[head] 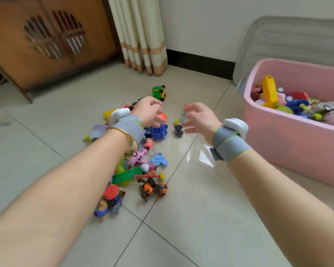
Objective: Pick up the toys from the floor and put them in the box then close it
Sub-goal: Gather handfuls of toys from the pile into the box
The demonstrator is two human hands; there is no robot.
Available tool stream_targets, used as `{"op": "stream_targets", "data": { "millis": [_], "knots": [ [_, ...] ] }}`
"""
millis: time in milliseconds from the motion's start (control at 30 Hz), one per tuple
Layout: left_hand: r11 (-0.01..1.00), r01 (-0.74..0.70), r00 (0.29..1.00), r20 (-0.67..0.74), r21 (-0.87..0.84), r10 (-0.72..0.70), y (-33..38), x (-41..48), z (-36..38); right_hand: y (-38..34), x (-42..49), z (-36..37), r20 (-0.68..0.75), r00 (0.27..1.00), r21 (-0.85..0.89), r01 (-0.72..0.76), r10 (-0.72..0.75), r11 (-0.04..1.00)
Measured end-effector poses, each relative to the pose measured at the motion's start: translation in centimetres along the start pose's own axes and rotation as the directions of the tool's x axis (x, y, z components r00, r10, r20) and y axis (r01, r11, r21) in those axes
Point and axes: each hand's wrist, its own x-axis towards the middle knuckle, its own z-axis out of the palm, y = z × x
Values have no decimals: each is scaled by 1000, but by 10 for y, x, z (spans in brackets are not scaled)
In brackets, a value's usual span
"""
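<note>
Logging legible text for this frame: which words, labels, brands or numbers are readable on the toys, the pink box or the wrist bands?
None can be read.
Toys on the floor: any marks are blurred or too small.
Toys in the pink box: too small and blurred.
Grey wrist bands: no visible print.

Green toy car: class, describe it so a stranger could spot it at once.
Start at the striped curtain. On the tiles before it lies a toy pile. The green toy car is the pile's farthest piece, boxy, with yellow and black trim.
</note>
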Motion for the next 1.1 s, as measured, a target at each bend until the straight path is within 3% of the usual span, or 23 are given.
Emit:
{"op": "stream_targets", "data": {
  "millis": [67,167,267,400,467,533,667,800,967,1100],
  "knots": [
    [964,56,998,-29,260,-50,-36,-9,-32,21,-8,38,202,972,-261,-62,117,963],
    [764,195,978,-178,615,-106,-84,-24,-82,50,-24,82,342,911,-638,44,231,769],
    [587,319,947,-225,744,-230,-107,-49,-109,73,-34,99,364,909,-760,165,201,628],
    [338,255,874,-67,906,-482,-131,-84,-118,102,-32,110,379,892,-856,236,248,460],
    [278,245,835,-57,929,-547,-150,-91,-115,111,-28,113,370,898,-873,248,239,421],
    [296,293,811,-72,909,-581,-175,-90,-113,115,-24,116,361,904,-876,244,229,416],
    [508,431,796,-49,746,-603,-195,-79,-95,117,-17,124,356,917,-846,233,182,480],
    [635,469,817,-28,614,-576,-190,-59,-69,118,-5,122,329,931,-792,181,159,583],
    [807,576,816,-41,133,-576,-186,-49,-53,115,12,107,343,928,-749,175,147,639],
    [785,589,801,9,-190,-599,-182,-42,-48,115,21,103,362,918,-684,141,165,716]
  ]
}}
